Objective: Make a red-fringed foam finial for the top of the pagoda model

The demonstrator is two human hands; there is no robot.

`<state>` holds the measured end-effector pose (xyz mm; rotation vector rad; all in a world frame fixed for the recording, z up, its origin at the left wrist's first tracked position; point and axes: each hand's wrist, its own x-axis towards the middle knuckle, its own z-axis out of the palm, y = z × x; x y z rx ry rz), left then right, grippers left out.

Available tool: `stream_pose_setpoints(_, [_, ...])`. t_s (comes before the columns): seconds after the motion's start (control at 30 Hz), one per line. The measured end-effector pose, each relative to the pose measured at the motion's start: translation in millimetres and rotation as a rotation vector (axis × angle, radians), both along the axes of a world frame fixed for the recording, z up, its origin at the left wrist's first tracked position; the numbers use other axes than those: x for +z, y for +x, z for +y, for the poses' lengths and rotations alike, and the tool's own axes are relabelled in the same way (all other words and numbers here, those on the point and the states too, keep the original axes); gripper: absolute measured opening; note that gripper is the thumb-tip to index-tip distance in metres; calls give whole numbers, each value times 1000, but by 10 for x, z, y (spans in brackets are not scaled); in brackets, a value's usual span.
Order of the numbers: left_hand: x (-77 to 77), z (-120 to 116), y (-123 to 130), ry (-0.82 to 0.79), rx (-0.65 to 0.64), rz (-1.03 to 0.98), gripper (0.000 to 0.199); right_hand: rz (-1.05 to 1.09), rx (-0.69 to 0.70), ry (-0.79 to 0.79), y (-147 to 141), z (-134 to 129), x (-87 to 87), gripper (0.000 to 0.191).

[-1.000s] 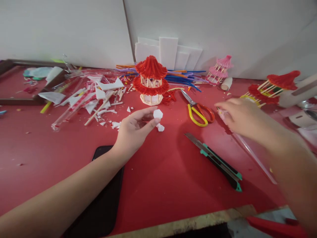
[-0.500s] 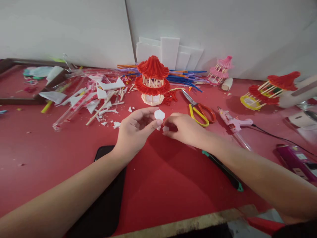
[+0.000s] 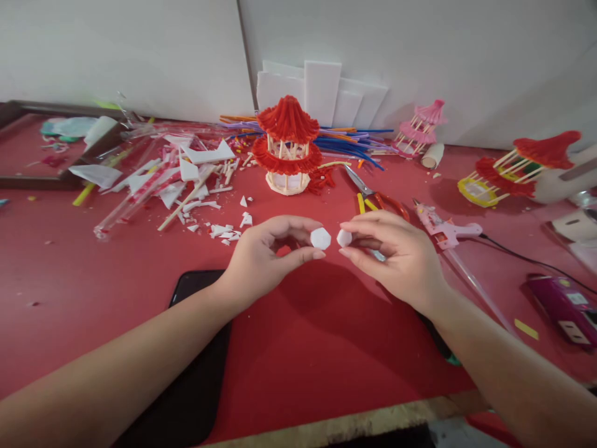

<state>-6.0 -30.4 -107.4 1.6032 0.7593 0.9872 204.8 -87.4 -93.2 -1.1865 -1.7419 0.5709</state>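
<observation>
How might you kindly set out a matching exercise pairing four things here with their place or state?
Things:
1. small white faceted pieces
2. pink plastic glue gun
3. flat black rectangular phone
4. metal scissors with yellow and orange-red handles

Places or states:
A. partly hidden by the left forearm
B. joined to a black cord
C. partly hidden behind the right hand
D. pinched, one in each hand

Pairs: 1-D, 2-B, 3-A, 4-C
</observation>
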Motion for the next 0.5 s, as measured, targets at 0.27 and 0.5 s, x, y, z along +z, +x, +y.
stream_pose_setpoints(0.27, [23, -34, 5, 18, -110, 77, 27, -296, 49, 264, 43, -11, 51, 23])
stream_pose_setpoints(0.5, [55, -36, 7, 44, -162, 128, 21, -323, 58, 286, 29, -16, 50, 24])
